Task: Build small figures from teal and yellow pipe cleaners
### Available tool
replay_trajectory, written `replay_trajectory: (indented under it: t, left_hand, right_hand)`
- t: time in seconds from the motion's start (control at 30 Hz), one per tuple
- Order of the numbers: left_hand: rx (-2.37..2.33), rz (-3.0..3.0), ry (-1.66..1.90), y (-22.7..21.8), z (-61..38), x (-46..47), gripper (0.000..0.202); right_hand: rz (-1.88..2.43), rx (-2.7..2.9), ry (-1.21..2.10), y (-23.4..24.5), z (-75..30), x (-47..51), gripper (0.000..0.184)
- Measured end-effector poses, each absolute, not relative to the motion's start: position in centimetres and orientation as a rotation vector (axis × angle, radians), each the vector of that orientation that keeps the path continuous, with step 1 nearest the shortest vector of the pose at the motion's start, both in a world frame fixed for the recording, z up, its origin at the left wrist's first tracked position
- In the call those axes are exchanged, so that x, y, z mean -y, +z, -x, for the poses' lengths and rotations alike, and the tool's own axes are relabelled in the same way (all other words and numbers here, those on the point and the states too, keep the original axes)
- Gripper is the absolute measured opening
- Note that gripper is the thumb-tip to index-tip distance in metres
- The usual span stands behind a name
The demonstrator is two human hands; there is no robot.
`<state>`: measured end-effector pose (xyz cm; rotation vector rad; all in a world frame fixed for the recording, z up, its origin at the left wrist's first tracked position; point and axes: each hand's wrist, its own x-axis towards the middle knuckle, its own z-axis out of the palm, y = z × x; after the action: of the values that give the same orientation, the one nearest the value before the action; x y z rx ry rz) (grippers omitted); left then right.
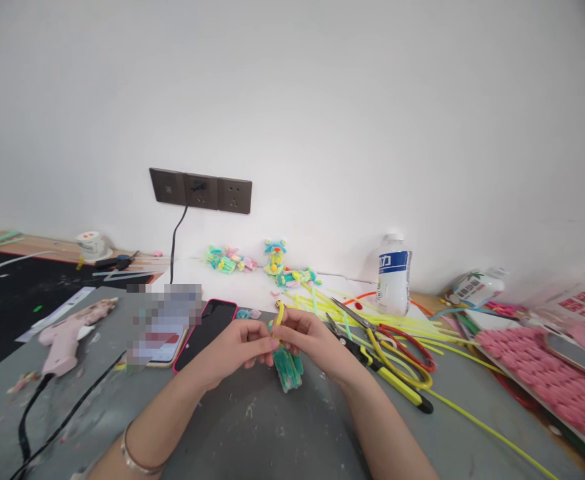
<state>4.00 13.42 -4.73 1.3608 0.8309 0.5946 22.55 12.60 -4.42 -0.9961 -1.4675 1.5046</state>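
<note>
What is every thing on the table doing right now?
Left hand, holding the figure.
Right hand, pinching the figure too.
Phone, flat, screen dark.
Glue gun, lying on its side.
Bottle, upright, capped.
Plug, in the socket.

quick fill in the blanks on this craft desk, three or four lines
1. The left hand and right hand hold one green figure; the bracelet is on the ____ wrist.
2. The glue gun lying left of them is ____.
3. The scissors have ____ handles.
Missing words: left; pink; red.
</note>
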Motion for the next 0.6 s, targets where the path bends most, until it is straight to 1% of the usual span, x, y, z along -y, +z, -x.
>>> replay_trajectory:
  t: [0.13, 0.3, 0.43, 0.53, 0.6]
  left_hand:
    - [-0.832, -1.287, 0.609, -4.62, -4.09, -13.22, 0.034]
    - [-0.824, -1.213, 0.7, -4.8, -4.3, -13.29, 0.035]
    - [-0.833, -1.184, 0.781, -4.59, -4.46, -13.16, 0.034]
    - [-0.833, -1.157, 0.839, -4.33, -4.52, -13.02, 0.035]
    - [-0.821, -1.142, 0.867, -4.24, -4.52, -12.99, 0.035]
  right_hand:
    - [0.949, 1.466, 1.393, -4.17, -22.29, -12.65, 0.033]
    - [0.922, 1.506, 1.175, -4.51, -22.1, -12.81, 0.02]
    - [0.934, 1.627, 0.855, -4.8, -21.9, -12.67, 0.007]
    - [0.866, 1.727, 0.636, -4.76, -21.73, -12.46, 0.011]
    - [0.83, 1.765, 0.552, -4.71, -21.6, -12.35, 0.016]
